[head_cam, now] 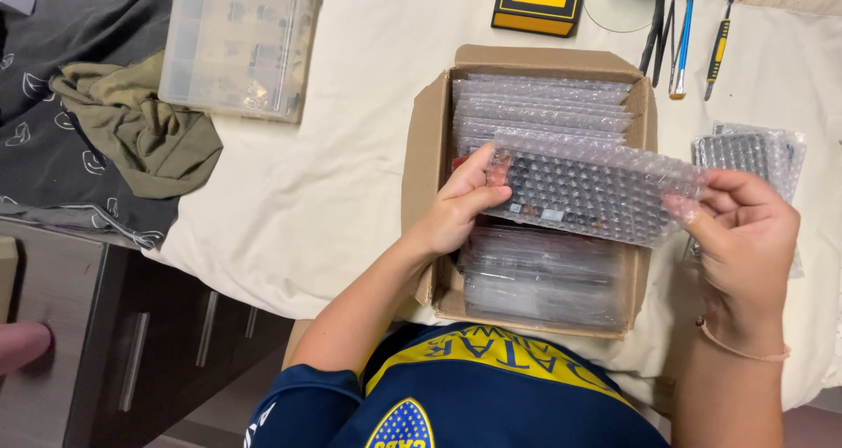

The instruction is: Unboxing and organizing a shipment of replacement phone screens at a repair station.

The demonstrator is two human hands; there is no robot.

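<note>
Bubble-wrapped board (592, 194) spans left grip (460, 207), right grip (745, 238).

1. The box (427, 141) is plain brown cardboard.
2. The packet (589, 189) is clear bubble wrap, dotted all over, dark inside.
3. The cloth (333, 167) on the table is cream.
4. The rag (140, 128) is olive green.
5. The shirt (474, 395) is navy with yellow lettering.

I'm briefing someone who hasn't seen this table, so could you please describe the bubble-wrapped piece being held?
Find the open cardboard box on the cream cloth. Just above it, the left hand and right hand hold a flat bubble-wrapped piece by its ends. Unlike the wrapped pieces packed inside, it is lifted clear.
</note>
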